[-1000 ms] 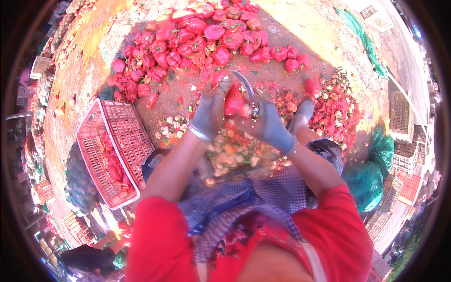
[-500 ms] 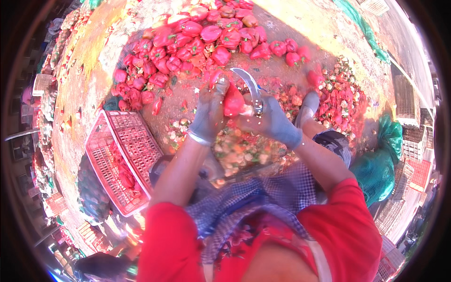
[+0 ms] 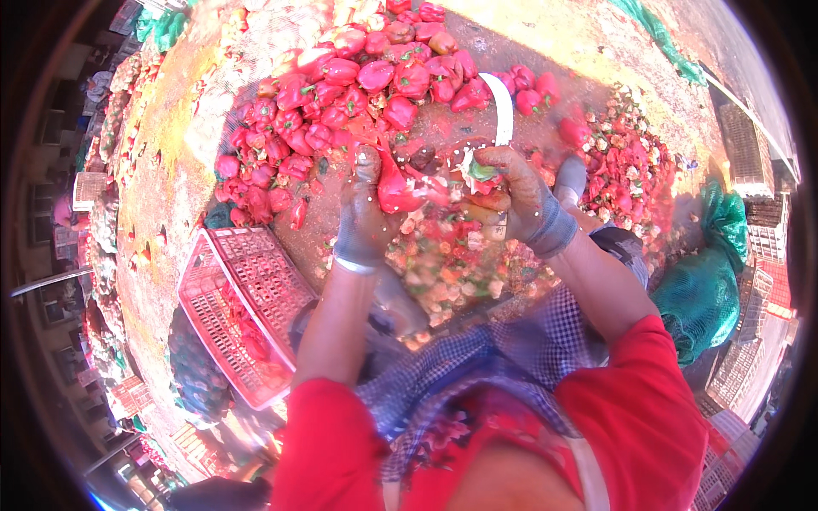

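Observation:
My gloved left hand (image 3: 362,204) is closed around a red bell pepper (image 3: 397,186), its opened side facing right. In my gloved right hand (image 3: 532,200) is a curved knife (image 3: 503,112), the blade pointing up and away from me. A pale pepper core (image 3: 474,169) with a green stem sits at my right thumb, apart from the pepper. Small bits scatter between the hands. Below them lies a heap of cut cores and scraps (image 3: 452,264), partly blurred.
A large pile of whole red bell peppers (image 3: 341,94) lies ahead on the ground. To the left, a tilted pink crate (image 3: 268,268) holds red pieces. Another heap of scraps (image 3: 626,170) lies right of my foot (image 3: 571,179). Green netting (image 3: 703,294) bunches at the right.
My hands have moved apart, and the core has come away from the pepper beside my right thumb. The knife has swung from leaning over the pepper to pointing upward.

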Motion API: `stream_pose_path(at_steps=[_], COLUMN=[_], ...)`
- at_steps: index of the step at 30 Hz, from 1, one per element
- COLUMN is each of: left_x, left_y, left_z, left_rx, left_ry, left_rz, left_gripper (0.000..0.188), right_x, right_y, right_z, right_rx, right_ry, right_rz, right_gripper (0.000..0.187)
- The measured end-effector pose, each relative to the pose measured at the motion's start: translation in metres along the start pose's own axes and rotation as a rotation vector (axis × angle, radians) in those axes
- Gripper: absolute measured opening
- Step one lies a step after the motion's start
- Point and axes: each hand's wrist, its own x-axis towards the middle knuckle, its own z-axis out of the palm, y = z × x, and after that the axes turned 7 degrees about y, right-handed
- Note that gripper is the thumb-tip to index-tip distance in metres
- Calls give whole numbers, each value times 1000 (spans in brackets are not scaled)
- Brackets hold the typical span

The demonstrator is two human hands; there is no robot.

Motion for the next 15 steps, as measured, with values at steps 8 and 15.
stream_pose_path(at_steps=[8, 15], left_x=[7, 8], left_y=[-7, -27], left_z=[-16, -11], left_rx=[501, 1037], left_ry=[-14, 49], left_rz=[231, 727], left_gripper=[50, 39], right_x=[-15, -16], right_y=[13, 26], right_z=[45, 20], right_rx=[-1294, -1745], right_ry=[299, 489], right_rz=[-259, -320], right_gripper=[44, 49])
